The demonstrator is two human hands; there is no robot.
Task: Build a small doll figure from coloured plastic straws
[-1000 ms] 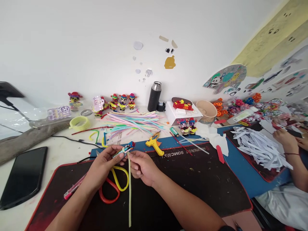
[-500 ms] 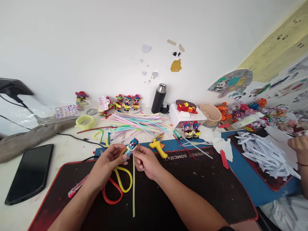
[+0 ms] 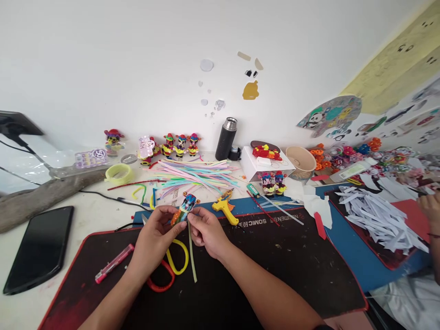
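My left hand [image 3: 158,231] is closed around a small colourful doll figure [image 3: 185,207] with a blue headpiece and an orange side, tilted above the dark mat. Against the figure's lower right side, my right hand [image 3: 206,229] pinches a pale green strip [image 3: 191,256], whose free end hangs toward the mat. Below my hands lie scissors [image 3: 182,263] with one yellow and one red handle, their blades mostly hidden by my left hand. A pink pen-like cutter or marker [image 3: 114,263] rests left of my forearm. Right of my hands is a yellow glue gun [image 3: 227,208].
A heap of pastel strips [image 3: 195,176] lies behind my hands, with several finished figures [image 3: 180,144] by the wall. A black flask [image 3: 227,140] stands near a white box [image 3: 254,162]. A phone [image 3: 39,250] lies left. Another person's hand [image 3: 429,211] is by paper strips [image 3: 371,220].
The figure has turned more upright, its face now showing more. The pale green strip has swung and less of it hangs down. At the right, the other person's hand has moved slightly, uncovering red paper.
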